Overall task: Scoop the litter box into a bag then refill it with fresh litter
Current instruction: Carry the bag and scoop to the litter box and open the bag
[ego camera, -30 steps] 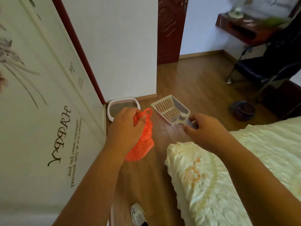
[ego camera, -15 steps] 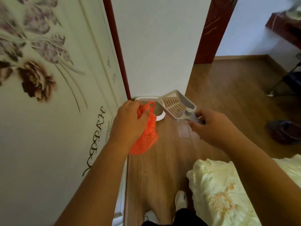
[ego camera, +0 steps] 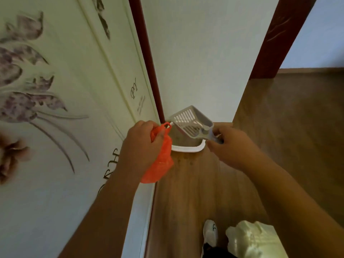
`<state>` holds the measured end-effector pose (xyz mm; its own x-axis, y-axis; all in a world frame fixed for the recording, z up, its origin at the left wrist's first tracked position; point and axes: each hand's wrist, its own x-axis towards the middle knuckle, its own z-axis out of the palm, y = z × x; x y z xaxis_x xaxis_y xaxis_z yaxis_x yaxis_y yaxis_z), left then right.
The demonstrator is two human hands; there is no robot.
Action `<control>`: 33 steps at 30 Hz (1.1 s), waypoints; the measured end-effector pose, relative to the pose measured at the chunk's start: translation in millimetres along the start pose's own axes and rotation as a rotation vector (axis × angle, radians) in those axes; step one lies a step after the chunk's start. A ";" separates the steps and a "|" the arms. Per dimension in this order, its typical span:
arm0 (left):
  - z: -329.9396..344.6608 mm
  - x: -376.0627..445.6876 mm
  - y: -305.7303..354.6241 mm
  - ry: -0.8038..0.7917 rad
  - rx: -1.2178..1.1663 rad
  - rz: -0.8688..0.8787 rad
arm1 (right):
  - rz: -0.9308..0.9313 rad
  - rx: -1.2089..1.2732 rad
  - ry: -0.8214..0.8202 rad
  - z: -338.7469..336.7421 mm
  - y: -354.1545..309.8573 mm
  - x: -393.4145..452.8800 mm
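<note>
Litter box (ego camera: 188,148) now much closer than second ago, directly below slotted scoop (ego camera: 192,122). Right hand (ego camera: 229,147) pinches scoop handle, left hand (ego camera: 142,146) grips bunched orange bag (ego camera: 161,161). Approach nearly done; scooping not started.

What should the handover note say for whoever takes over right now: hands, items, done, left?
Left hand grips the crumpled orange plastic bag, not yet opened.
Right hand holds the grey slotted plastic litter scoop by its handle, in the air above the box, with nothing in it.
White-rimmed litter box sits on the wooden floor in the corner, grey litter inside.
Done: tools in hand, person at the box.
Left: open bag, scoop waste, refill. No fresh litter in view.
</note>
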<state>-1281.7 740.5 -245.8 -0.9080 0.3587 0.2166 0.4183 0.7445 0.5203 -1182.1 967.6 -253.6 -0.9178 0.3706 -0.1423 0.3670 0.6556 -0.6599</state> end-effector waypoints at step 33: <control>121.5 320.8 -48.6 -0.227 -0.044 0.072 | 0.251 -0.051 0.052 -13.7 -4.6 289.7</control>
<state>-1590.2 887.9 -301.9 -0.8446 0.5314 0.0657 0.4758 0.6887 0.5471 -1447.6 1080.9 -281.7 -0.7883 0.5586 -0.2579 0.5910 0.5707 -0.5701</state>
